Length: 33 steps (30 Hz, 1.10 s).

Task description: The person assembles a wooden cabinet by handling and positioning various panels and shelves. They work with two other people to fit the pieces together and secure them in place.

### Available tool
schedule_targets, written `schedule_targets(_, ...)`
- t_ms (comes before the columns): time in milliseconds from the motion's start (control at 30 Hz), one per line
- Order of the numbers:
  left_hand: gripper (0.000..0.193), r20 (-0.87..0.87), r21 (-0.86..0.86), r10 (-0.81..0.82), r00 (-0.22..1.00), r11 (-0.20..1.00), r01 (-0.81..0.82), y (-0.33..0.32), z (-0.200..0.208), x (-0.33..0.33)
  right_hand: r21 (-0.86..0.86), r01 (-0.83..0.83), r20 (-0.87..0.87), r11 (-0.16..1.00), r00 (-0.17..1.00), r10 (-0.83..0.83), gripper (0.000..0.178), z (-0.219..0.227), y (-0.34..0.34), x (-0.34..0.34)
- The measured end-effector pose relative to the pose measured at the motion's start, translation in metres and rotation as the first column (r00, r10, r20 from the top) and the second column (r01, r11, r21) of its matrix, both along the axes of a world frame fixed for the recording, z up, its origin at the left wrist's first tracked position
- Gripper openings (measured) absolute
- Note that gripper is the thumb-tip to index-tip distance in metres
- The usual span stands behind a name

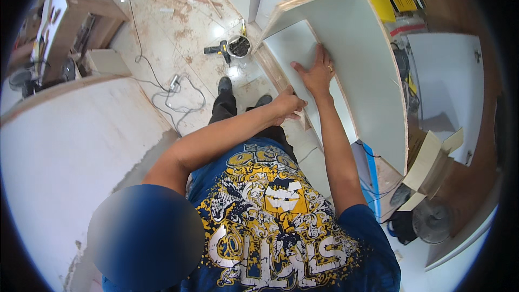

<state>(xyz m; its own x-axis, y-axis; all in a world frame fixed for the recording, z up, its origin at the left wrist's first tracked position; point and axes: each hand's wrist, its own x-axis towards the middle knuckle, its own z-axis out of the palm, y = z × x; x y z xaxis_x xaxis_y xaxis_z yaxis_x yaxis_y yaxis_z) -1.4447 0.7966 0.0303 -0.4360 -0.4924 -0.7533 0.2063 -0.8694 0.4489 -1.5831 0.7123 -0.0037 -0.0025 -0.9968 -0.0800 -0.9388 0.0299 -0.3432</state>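
Observation:
A narrow white panel (294,40) with raw wood edges lies along a larger pale grey-green board (367,48). My right hand (318,74) rests on the white panel, thumb apart and fingers stretched toward its far end. Beside it, nearer my body, my left hand (287,106) is closed at the panel's near long edge, next to a bare wooden strip (273,71). The undersides of the left fingers are partly hidden, and its grip appears to be on the panel's edge.
A cordless drill (218,50) and a round container of small dark pieces (238,46) stand on the dusty tiled floor. Cables (175,94) curl to the left, beside a large white slab (75,157). An open cardboard box (432,170) and a fan (432,220) are at right.

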Motion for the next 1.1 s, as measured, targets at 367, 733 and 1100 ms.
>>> schedule_targets(367,0.070,-0.191,0.200,0.046,0.980,0.980,-0.007,-0.011,-0.005,0.009,-0.067,0.062,0.306,0.996,0.951,-0.039,0.074,0.019,-0.015,-0.010)
schedule_targets(733,0.036,-0.405,0.094,0.066,0.912,0.995,-0.030,0.039,-0.011,0.046,0.125,-0.152,0.734,0.980,0.679,0.012,0.055,0.173,0.055,0.009)
schedule_targets(1100,0.045,-0.440,0.004,-0.155,0.884,0.985,0.175,0.036,-0.018,0.047,0.033,-0.142,0.776,0.989,0.627,0.065,0.053,0.197,0.081,-0.003)
